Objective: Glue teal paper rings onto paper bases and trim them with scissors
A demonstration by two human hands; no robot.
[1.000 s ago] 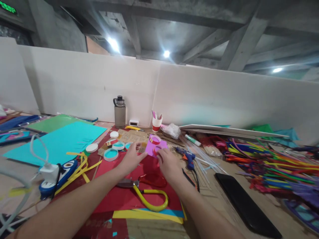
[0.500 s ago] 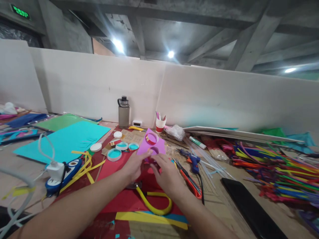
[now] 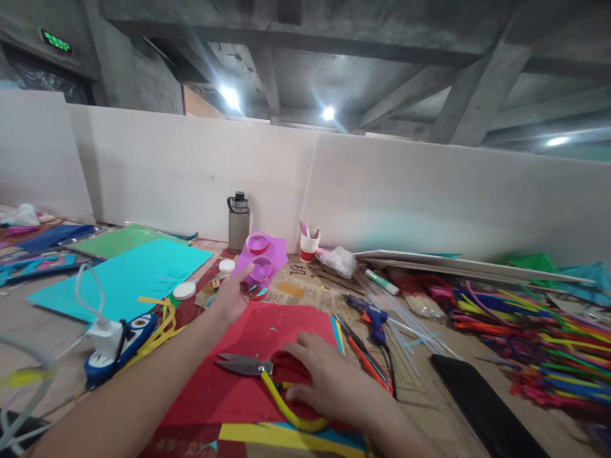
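My left hand [image 3: 235, 294] is closed on the near edge of a purple paper sheet [image 3: 280, 252], raised at the middle left. Two short paper-cup rings, a farther one [image 3: 258, 243] and a nearer one [image 3: 261, 270], stand on the sheet, purple showing inside them. My right hand [image 3: 317, 375] hovers over the yellow-handled scissors [image 3: 244, 365], fingers curved and thumb apart, with nothing visibly gripped. The scissors lie on red paper [image 3: 281, 324], blades pointing left; my hand hides part of the handles.
White lids [image 3: 184, 291] and a blue power strip [image 3: 121, 350] lie to the left. On the right are a glue gun [image 3: 376, 323], orange-handled tool [image 3: 365, 356], black phone [image 3: 482, 407] and colourful pipe cleaners [image 3: 548, 331]. A bottle [image 3: 239, 226] and pen cup [image 3: 309, 245] stand behind.
The purple sheet with its rings has moved left and away in my left hand. My right hand has let go of it and come down toward the scissors.
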